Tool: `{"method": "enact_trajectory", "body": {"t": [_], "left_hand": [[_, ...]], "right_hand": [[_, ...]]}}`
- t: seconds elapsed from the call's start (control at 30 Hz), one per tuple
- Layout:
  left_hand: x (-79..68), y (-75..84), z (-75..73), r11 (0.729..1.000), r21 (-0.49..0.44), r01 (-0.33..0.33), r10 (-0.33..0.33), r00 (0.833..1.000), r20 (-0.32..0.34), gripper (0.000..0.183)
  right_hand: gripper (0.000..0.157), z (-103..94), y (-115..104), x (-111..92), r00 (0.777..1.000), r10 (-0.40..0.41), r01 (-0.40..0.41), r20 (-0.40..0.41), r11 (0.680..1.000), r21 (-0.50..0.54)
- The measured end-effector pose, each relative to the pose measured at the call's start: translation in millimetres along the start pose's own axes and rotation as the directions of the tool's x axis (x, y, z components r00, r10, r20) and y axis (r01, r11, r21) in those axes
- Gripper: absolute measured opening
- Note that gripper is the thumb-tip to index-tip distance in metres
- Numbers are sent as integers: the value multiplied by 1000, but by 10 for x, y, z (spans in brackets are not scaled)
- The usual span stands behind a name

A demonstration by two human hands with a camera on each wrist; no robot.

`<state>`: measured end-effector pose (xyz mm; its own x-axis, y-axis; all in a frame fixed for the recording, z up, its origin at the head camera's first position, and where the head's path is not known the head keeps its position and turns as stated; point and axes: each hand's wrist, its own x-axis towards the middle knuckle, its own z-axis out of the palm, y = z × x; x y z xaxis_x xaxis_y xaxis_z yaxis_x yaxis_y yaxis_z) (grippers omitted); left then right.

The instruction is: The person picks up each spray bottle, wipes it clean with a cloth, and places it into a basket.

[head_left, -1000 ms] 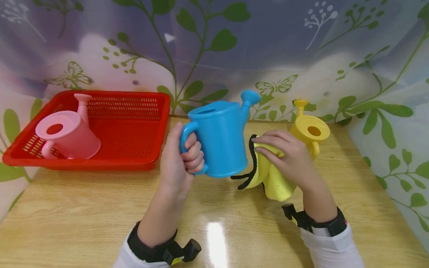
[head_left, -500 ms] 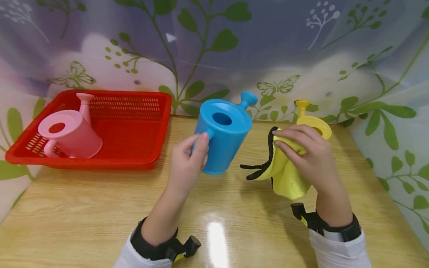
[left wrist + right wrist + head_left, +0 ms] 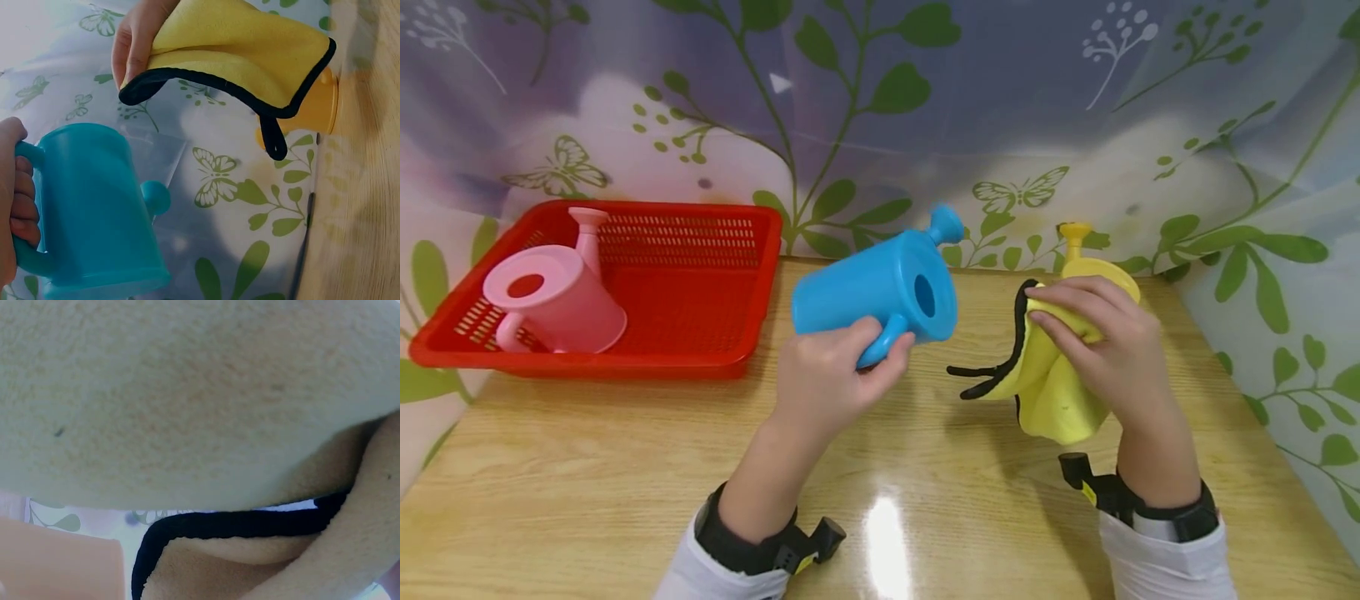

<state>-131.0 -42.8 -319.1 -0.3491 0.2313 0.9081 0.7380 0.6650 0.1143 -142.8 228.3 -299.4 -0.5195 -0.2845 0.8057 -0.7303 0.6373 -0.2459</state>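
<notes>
My left hand [image 3: 831, 371] grips the handle of a blue watering can [image 3: 865, 283] above the table. The can is tipped over, its top opening turned to the right and its spout pointing away at the upper right. In the left wrist view the fingers [image 3: 24, 206] curl round the handle. A yellow cloth [image 3: 1063, 408] with black edging hangs from my right hand [image 3: 1112, 333], pinched between thumb and fingers. Cloth and can are apart. Bunched cloth [image 3: 187, 412] fills most of the right wrist view. Behind the right hand stands a yellow watering can [image 3: 1102, 269], partly hidden.
A red basket [image 3: 700, 360] stands at the back left, with a pink watering can [image 3: 576, 312] upright in it. The wooden table [image 3: 587, 492] meets a leaf-printed curtain [image 3: 880, 125] at the back and right.
My left hand has turned over, tipping the blue watering can from upright onto its side with its opening to the right. My right hand has moved right with the cloth, covering more of the yellow can.
</notes>
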Motion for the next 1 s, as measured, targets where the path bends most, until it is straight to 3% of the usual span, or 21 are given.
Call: {"method": "enact_trajectory", "body": {"t": [0.1,0.2,0.43,0.57,0.7,0.9,1.0], "left_hand": [[6,-15,-8,994,74,-86,84,996,33,52],[1,-46,-8,974,120,-195,185,979,91,50],[-24,-91,28,941,53,-334,317,926,203,42],[-26,-70,37,928,37,-371,353,905,237,39],[-26,-33,39,923,36,-383,361,894,264,41],[-31,10,39,925,48,-377,346,888,304,42],[-29,25,35,927,50,-372,337,884,323,42]], "right_hand": [[47,-13,11,3,1000,-9,9,19,1000,-15],[48,-17,15,2,1000,-7,7,24,1000,-15],[48,-22,0,-12,999,6,-6,34,1000,-22],[49,-18,-24,-17,999,29,-28,21,999,-30],[48,-1,-94,-10,1000,23,-24,-17,999,-37],[41,68,-273,13,992,-116,118,-59,992,36],[36,100,-366,18,977,-210,210,-27,978,13]]}}
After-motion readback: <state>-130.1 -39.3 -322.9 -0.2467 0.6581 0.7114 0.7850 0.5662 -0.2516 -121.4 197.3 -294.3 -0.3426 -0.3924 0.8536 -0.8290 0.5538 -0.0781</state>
